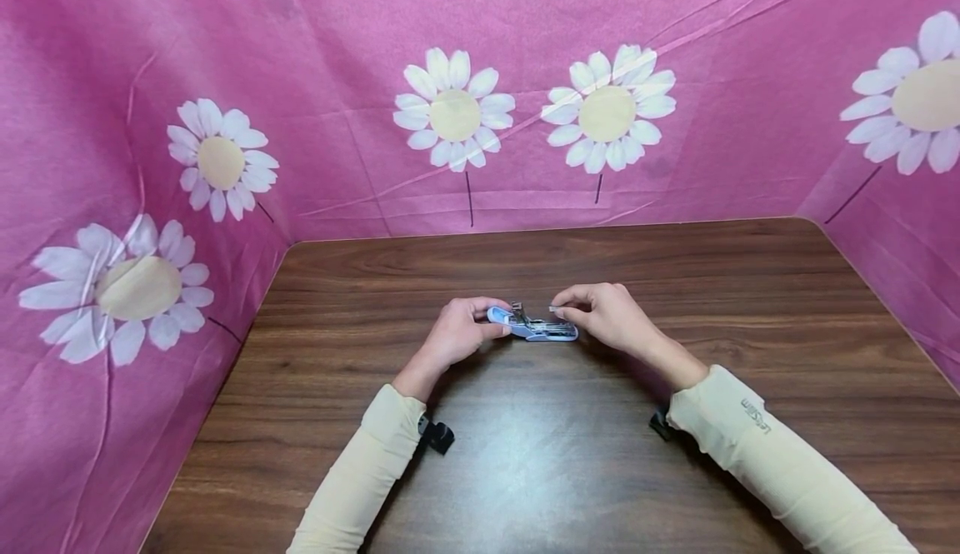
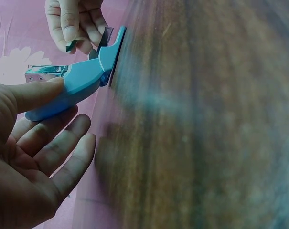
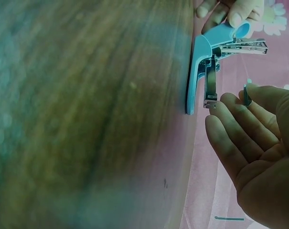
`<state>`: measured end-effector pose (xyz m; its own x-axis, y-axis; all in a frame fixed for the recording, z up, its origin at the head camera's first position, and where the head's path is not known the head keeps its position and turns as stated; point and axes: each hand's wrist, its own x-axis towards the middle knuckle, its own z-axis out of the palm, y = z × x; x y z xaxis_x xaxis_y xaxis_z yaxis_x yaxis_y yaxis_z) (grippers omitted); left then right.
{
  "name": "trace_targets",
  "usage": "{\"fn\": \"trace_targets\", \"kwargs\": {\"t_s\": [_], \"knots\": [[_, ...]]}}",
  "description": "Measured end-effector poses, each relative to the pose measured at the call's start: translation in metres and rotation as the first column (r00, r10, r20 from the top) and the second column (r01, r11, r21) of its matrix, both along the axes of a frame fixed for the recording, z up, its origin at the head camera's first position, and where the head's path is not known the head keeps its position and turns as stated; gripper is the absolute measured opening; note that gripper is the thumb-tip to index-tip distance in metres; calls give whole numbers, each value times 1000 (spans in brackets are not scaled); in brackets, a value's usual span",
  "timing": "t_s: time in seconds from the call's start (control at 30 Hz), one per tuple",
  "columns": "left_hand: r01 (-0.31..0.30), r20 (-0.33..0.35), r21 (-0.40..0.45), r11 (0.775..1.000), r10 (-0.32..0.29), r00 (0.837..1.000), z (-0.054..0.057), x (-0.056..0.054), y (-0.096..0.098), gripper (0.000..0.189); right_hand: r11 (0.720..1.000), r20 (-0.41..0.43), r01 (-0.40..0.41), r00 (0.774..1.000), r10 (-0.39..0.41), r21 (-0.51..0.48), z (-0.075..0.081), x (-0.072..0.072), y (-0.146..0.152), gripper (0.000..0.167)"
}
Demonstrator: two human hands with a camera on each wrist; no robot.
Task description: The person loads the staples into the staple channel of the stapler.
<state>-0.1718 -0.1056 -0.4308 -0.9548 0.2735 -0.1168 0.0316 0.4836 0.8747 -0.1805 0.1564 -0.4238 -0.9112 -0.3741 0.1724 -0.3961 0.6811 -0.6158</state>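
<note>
One opened stapler (image 2: 84, 78), left fingers (image 2: 39, 94) clamped on it; right fingers (image 3: 268, 98), above its right end, pinch a metal strip (image 3: 247, 95), best lowered squarely.

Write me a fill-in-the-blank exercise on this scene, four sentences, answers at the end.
1. The left hand holds a stapler whose casing is coloured ____.
2. Its top is swung ____ rather than closed.
3. The right hand pinches a small strip between its fingers and its ____.
4. Behind the table, the flowers printed on the pink cloth have petals coloured ____.

Missing words: blue; open; thumb; white.
</note>
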Motion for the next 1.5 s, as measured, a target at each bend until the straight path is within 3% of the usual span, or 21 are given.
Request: {"fn": "trace_targets", "kwargs": {"t_s": [0.9, 1.23, 1.5], "knots": [[2, -19, -16, 1000, -2, 1000, 1, 0, -3, 25, 996, 3, -59, 998, 59, 70, -2, -3, -4, 7], [2, -21, -16, 1000, -3, 1000, 3, 0, -2, 25, 993, 36, -48, 998, 44, 105, 0, -2, -3, 8], [2, 4, -10, 1000, -2, 1000, 2, 0, -1, 26, 991, 38, -57, 998, 53, 119, -2, 0, -1, 7]]}}
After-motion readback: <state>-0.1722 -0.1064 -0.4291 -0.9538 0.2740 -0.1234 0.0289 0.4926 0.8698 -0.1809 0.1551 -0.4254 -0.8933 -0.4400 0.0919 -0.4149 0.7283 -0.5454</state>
